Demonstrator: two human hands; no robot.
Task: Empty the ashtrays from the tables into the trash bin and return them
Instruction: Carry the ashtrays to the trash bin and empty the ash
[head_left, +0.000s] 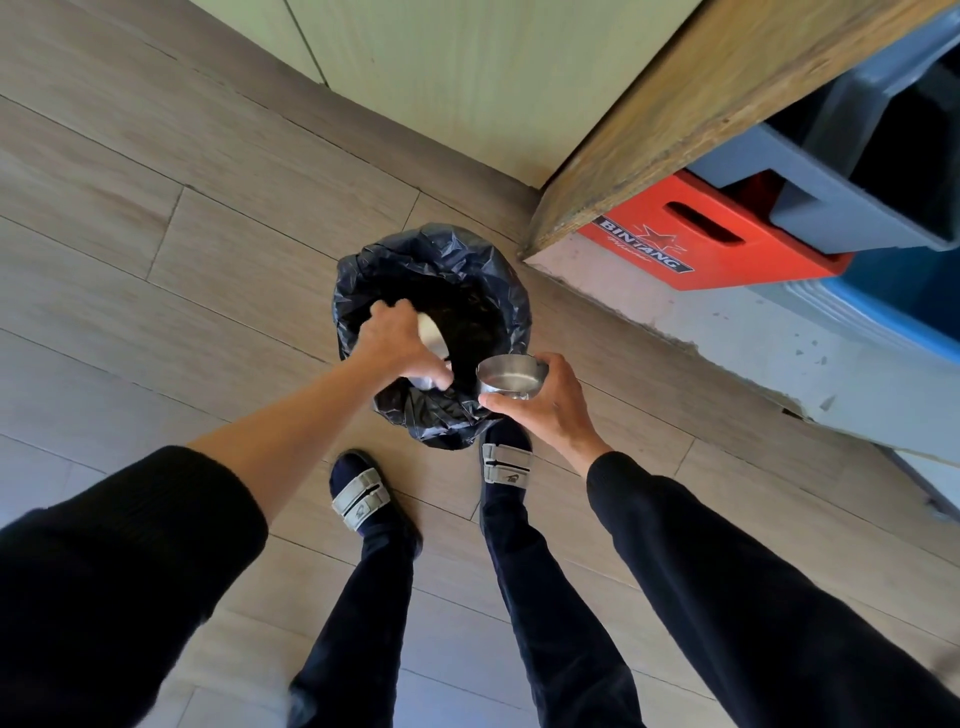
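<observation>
Head view: trash bin (363, 291), black-lined, on floor near counter corner (535, 244). Left hand (397, 340) closed on tilted steel ashtray (432, 338) over bin mouth, tipping inward. Right hand (545, 402) gripping second ashtray (511, 375) upright, just beside bin's near rim. Probably next: short swing left over the opening; open floor leftward, red crate (701, 244) well apart.

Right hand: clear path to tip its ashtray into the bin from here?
Probably yes. The right hand holds its ashtray upright at the trash bin rim; the left hand, tipping another ashtray, fills only the left side.
</observation>
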